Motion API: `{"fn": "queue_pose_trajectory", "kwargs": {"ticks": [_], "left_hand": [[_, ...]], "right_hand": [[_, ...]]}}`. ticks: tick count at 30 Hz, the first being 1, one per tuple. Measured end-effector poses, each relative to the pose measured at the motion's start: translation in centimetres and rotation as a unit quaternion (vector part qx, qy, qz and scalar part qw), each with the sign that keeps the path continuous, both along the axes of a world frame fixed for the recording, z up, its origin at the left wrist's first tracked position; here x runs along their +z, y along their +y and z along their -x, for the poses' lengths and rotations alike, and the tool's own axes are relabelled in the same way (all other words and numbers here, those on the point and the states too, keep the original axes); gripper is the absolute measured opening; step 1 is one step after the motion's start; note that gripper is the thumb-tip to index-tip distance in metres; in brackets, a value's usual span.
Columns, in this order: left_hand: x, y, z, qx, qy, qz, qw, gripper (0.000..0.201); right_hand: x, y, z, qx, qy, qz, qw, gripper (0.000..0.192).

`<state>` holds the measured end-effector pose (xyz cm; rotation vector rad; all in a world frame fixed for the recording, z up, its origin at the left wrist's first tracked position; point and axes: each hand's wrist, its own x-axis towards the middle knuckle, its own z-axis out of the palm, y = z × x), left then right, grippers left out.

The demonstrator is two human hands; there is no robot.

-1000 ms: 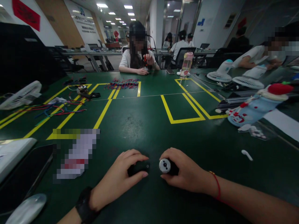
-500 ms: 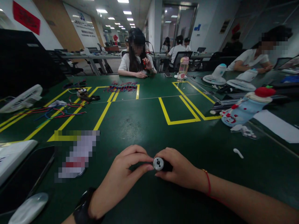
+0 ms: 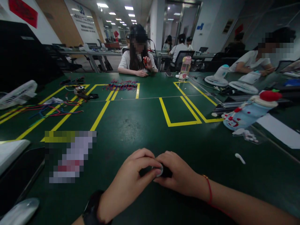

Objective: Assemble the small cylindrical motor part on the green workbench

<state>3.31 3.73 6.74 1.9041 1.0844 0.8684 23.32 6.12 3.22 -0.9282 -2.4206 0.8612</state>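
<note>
Low in the middle of the head view, my right hand (image 3: 180, 173) is closed around a short black cylinder with a silver end (image 3: 161, 168). The silver face points left and toward me. My left hand (image 3: 136, 172) pinches that end between thumb and fingertips, which cover most of it. Much of the black body is hidden behind my right fingers. Both hands are just above the green table (image 3: 131, 131).
An earbud-like white piece (image 3: 240, 158) lies right of my hands. Farther right are a blue plush-covered bottle (image 3: 246, 114) and small fans (image 3: 217, 79). Left are a mouse (image 3: 23, 209), a dark phone-like slab (image 3: 21, 172) and loose wires (image 3: 67, 109). A co-worker (image 3: 138, 59) sits opposite.
My left fingers have moved right, onto the silver end, and now cover the face that was visible before. My right hand keeps its hold. The view has shifted slightly.
</note>
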Motion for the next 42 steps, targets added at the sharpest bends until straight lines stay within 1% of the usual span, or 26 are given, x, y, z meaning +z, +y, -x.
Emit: {"fn": "queue_pose_trajectory", "kwargs": {"ticks": [4,5,7,9,10,14,16,18,22,24,26,27,28,31,32,35,38,42], "left_hand": [[-0.2,-0.1,-0.4,-0.011,-0.006,0.055,0.998,0.018],[-0.4,-0.1,-0.3,-0.012,-0.007,0.061,0.998,0.022],[-1.0,-0.4,0.5,-0.007,0.000,0.073,0.997,0.039],[-1.8,-0.6,2.0,0.002,0.020,0.083,0.996,0.053],[-2.2,-0.7,3.1,0.001,0.039,0.088,0.995,0.052],[-3.6,-0.5,7.3,0.011,0.110,0.062,0.992,0.020],[-3.9,-0.3,8.5,0.025,0.117,0.057,0.991,0.017],[-4.1,-0.2,8.8,0.027,0.126,0.057,0.990,0.018],[-4.2,-0.6,7.8,0.014,0.151,0.033,0.988,0.015],[-4.0,-0.8,6.9,0.020,0.153,0.026,0.988,0.018],[-3.3,-0.9,5.6,0.038,0.130,0.029,0.990,0.024],[-2.8,-0.9,4.8,0.039,0.110,0.038,0.992,0.027],[-2.3,-0.9,3.9,0.038,0.080,0.031,0.996,0.028],[-1.0,-0.7,1.4,0.010,0.025,0.019,0.999,0.023],[-0.8,-0.5,0.7,0.010,0.018,0.015,1.000,0.021],[-0.7,-0.1,-0.4,0.025,0.008,0.019,0.999,0.020],[-1.2,0.2,-0.5,0.038,-0.003,0.035,0.999,0.021],[-1.3,0.1,-0.5,0.050,-0.036,0.033,0.998,0.014]], "right_hand": [[-0.2,0.1,-0.1,0.005,-0.002,0.006,1.000,0.025],[-0.2,0.1,-0.2,0.007,-0.003,0.009,1.000,0.027],[-0.2,0.3,-0.3,0.008,-0.005,0.014,1.000,0.031],[0.0,0.4,-0.5,0.011,-0.002,0.021,1.000,0.034],[0.1,0.5,-0.5,0.013,0.001,0.026,1.000,0.035],[0.4,0.9,-0.7,0.018,0.002,0.046,0.999,0.036],[0.4,1.1,-0.6,0.024,0.000,0.053,0.998,0.035],[0.4,1.1,-0.6,0.027,0.000,0.056,0.998,0.034],[0.2,1.0,-0.5,0.022,0.001,0.051,0.998,0.034],[0.2,0.9,-0.4,0.018,0.002,0.047,0.999,0.034],[0.2,0.9,-0.3,0.014,0.000,0.041,0.999,0.035],[0.2,0.8,-0.2,0.012,-0.003,0.037,0.999,0.035],[0.2,0.8,-0.2,0.013,-0.007,0.032,0.999,0.034],[0.2,0.8,0.0,0.016,-0.018,0.019,1.000,0.027],[0.1,0.8,0.0,0.017,-0.019,0.016,1.000,0.025],[0.1,0.9,-0.2,0.019,-0.019,0.011,1.000,0.025],[0.0,0.9,-0.3,0.022,-0.021,0.019,0.999,0.030],[0.1,0.9,-0.3,0.024,-0.020,0.024,0.999,0.028]]}}
